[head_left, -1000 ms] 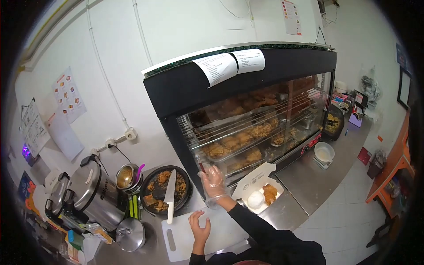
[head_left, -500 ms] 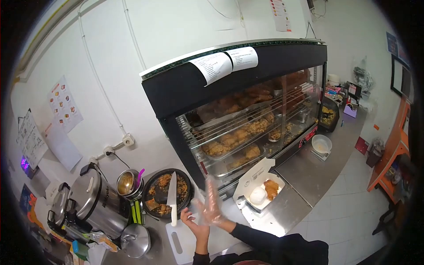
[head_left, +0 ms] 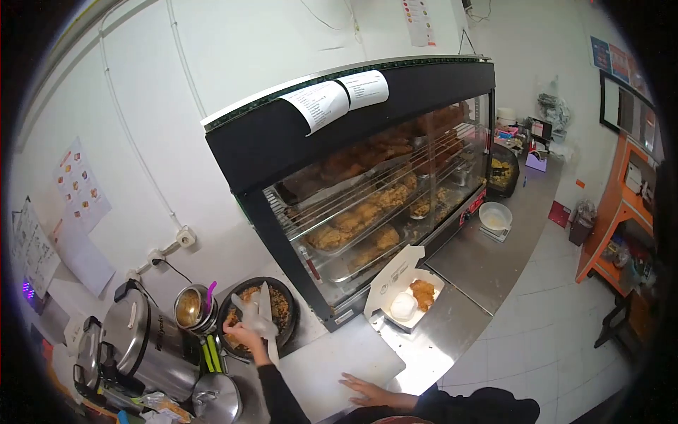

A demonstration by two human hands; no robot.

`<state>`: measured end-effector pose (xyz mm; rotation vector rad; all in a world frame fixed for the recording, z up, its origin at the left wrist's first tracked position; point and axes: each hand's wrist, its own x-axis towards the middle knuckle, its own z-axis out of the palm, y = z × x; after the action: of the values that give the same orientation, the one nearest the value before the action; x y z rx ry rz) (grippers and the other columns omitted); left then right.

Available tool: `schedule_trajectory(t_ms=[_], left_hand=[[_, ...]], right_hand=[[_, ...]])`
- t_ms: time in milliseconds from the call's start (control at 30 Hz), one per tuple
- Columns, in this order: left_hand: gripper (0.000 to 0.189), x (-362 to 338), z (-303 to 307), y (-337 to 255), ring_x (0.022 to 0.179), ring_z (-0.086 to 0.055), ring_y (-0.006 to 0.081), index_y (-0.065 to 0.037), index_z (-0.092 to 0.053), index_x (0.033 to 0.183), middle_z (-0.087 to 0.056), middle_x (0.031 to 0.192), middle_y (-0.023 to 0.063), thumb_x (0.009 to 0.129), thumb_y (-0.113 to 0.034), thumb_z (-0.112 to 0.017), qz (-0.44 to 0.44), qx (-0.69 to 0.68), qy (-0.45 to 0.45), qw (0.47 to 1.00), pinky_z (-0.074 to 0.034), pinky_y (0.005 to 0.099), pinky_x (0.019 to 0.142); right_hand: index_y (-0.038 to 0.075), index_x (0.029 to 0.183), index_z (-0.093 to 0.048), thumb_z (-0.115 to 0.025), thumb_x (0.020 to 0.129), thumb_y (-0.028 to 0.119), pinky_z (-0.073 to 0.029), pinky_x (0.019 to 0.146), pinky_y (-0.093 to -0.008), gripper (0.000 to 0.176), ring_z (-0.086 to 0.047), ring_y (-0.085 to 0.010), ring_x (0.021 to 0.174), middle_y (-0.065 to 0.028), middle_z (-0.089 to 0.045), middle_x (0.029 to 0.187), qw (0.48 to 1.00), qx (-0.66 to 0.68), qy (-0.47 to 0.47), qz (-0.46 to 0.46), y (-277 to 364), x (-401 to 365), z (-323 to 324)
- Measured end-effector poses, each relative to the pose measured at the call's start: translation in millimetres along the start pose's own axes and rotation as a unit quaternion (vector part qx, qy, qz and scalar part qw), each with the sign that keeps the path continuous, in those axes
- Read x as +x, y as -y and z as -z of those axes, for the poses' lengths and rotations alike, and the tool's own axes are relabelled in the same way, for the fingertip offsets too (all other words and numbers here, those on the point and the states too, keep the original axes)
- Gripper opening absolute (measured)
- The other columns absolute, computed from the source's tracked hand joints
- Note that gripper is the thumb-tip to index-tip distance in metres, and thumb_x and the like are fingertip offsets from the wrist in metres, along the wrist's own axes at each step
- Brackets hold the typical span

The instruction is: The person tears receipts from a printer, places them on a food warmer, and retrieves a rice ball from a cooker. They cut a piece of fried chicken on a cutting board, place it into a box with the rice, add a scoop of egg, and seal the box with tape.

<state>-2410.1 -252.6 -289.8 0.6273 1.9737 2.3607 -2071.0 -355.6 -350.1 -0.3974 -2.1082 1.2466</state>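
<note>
Plastic glove [head_left: 260, 323], crumpled and blurred, appears pinched in the left hand [head_left: 244, 336], over the black dish [head_left: 288, 328] of crumbs, beside the knife [head_left: 265, 302]. The right hand [head_left: 370, 393], bare and holding nothing, spreads its fingers over the near edge of the white cutting board [head_left: 339, 357]. Farther right on the metal desk [head_left: 470, 272], the box [head_left: 382, 290] already holds rice [head_left: 404, 307] and fried chicken [head_left: 424, 292]; its lid is not yet closed.

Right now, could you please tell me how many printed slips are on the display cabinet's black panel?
2: the larger slip on the left, the smaller slip just right of it.
</note>
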Motion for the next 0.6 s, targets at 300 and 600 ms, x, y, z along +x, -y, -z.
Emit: schedule_trajectory(t_ms=[300, 600], left_hand=[[0.036, -84, -71, -199, 0.080, -0.048, 0.0158, -0.003, -0.039, 0.110, -0.044, 0.103, 0.0104, 0.075, -0.001, -0.049, -0.334, -0.127, 0.005, 0.934, -0.041, 0.0255, 0.062], [0.041, -174, -235, -418, 0.048, -0.049, 0.0071, -0.010, -0.042, 0.115, -0.044, 0.112, 0.0160, 0.077, -0.021, -0.055, -0.309, -0.027, 0.362, 0.879, -0.035, 0.0160, 0.039]], right_hand=[[0.002, 0.096, -0.051, -0.056, 0.068, 0.010, -0.038, 0.081, -0.0362, 0.030, -0.048, -0.0295, 0.095, -0.0158, -0.052, 0.100, 0.867, -0.221, -0.433, -0.104, -50, -27, 187], [0.002, 0.092, -0.053, -0.052, 0.073, 0.023, -0.045, 0.066, -0.0434, 0.028, -0.057, -0.0336, 0.075, -0.0177, -0.058, 0.080, 0.832, -0.346, -0.251, -0.354, -139, 16, 294]])
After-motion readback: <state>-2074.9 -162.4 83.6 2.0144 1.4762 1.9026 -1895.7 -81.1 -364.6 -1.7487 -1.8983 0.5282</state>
